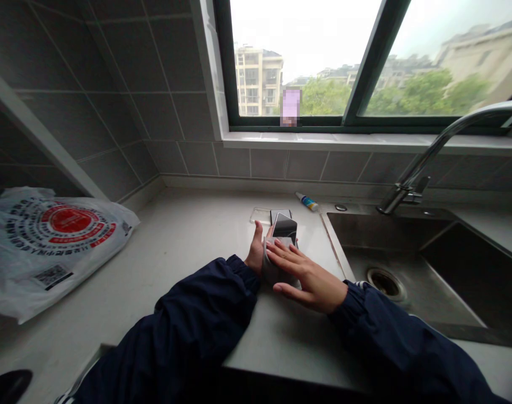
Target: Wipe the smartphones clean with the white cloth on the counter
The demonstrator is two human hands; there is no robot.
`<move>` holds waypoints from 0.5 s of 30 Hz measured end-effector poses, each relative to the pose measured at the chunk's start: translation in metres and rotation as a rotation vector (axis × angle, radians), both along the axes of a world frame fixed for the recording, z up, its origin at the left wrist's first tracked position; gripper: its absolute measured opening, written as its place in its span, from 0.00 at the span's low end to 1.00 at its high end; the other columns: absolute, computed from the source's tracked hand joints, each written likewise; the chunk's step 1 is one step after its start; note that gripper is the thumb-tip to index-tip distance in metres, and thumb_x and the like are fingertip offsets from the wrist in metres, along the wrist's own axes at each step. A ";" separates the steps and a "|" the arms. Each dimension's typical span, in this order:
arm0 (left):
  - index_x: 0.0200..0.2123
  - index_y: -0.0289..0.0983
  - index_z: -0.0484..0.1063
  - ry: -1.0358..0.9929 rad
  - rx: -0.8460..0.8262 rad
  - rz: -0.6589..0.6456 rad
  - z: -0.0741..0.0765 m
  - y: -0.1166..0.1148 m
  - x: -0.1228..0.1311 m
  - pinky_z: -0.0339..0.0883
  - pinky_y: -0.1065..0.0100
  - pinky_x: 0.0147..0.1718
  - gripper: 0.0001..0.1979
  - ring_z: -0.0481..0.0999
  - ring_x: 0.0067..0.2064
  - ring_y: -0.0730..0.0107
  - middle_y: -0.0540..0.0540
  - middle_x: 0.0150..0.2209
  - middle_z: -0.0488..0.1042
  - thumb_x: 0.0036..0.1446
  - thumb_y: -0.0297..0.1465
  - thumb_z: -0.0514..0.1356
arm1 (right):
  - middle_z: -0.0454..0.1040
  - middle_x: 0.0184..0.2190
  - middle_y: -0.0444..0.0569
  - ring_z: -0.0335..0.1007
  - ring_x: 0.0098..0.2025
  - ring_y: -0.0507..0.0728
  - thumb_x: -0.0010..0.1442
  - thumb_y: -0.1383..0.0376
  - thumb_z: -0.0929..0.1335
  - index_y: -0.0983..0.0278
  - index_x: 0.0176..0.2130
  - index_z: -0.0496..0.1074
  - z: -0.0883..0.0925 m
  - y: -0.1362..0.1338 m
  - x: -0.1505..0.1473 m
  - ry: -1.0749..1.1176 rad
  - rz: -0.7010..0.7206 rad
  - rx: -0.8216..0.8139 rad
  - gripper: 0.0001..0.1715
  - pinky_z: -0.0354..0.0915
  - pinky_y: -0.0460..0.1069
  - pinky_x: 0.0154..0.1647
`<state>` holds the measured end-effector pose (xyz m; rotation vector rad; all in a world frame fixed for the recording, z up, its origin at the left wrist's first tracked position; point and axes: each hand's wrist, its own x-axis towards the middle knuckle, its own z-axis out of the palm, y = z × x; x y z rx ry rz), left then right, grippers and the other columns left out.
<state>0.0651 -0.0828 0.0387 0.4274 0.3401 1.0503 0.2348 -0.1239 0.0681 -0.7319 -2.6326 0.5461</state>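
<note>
A smartphone [285, 225] with a dark, glossy screen lies tilted in my left hand [256, 251]. That hand's thumb stands up along the left side, while its other fingers are mostly hidden beneath the phone. Over the phone's lower part lies a grey cloth [275, 272]. My right hand [309, 278] rests flat on the cloth, fingers stretched out and thumb apart. Just beyond the phone, another dark, flat, phone-like object [275, 213] lies on the counter, partly covered from view. Beside it is a clear phone case [259, 215].
A white tube with a blue label [307, 201] lies near the back of the white counter [197, 241]. To the right is a steel sink [411, 255] with a curved faucet [424, 151]. A printed plastic bag [83, 264] sits at the left. A window [315, 62] is ahead.
</note>
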 end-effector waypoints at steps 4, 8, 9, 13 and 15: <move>0.68 0.33 0.62 -0.041 -0.026 -0.035 0.004 -0.003 0.002 0.70 0.47 0.55 0.45 0.81 0.49 0.48 0.31 0.49 0.79 0.66 0.61 0.37 | 0.45 0.76 0.55 0.36 0.77 0.68 0.71 0.49 0.64 0.61 0.75 0.47 -0.003 0.003 0.000 -0.010 -0.034 0.012 0.44 0.42 0.73 0.74; 0.65 0.26 0.65 -0.064 -0.089 -0.140 0.009 -0.006 0.003 0.65 0.47 0.61 0.50 0.79 0.55 0.45 0.27 0.50 0.78 0.64 0.63 0.35 | 0.45 0.76 0.56 0.35 0.77 0.68 0.71 0.49 0.64 0.62 0.75 0.47 -0.008 0.007 0.000 -0.001 -0.101 0.046 0.43 0.42 0.74 0.73; 0.65 0.26 0.65 -0.064 -0.087 -0.155 0.009 -0.007 0.003 0.63 0.47 0.62 0.50 0.78 0.56 0.45 0.27 0.51 0.78 0.64 0.63 0.36 | 0.45 0.76 0.56 0.35 0.77 0.68 0.72 0.50 0.63 0.62 0.75 0.47 -0.009 0.008 0.000 0.004 -0.118 0.058 0.43 0.43 0.73 0.73; 0.67 0.29 0.63 -0.054 -0.022 -0.139 0.007 -0.008 0.005 0.56 0.47 0.67 0.45 0.74 0.62 0.46 0.29 0.55 0.76 0.66 0.60 0.40 | 0.44 0.76 0.56 0.35 0.77 0.68 0.72 0.50 0.63 0.59 0.76 0.45 -0.013 0.012 0.002 0.021 -0.195 0.098 0.43 0.45 0.73 0.73; 0.69 0.32 0.61 -0.040 0.027 -0.124 0.004 -0.008 0.006 0.54 0.48 0.68 0.43 0.71 0.64 0.48 0.31 0.58 0.74 0.67 0.59 0.41 | 0.43 0.76 0.55 0.34 0.77 0.68 0.72 0.50 0.62 0.58 0.76 0.44 -0.014 0.014 0.003 0.025 -0.234 0.105 0.42 0.46 0.72 0.73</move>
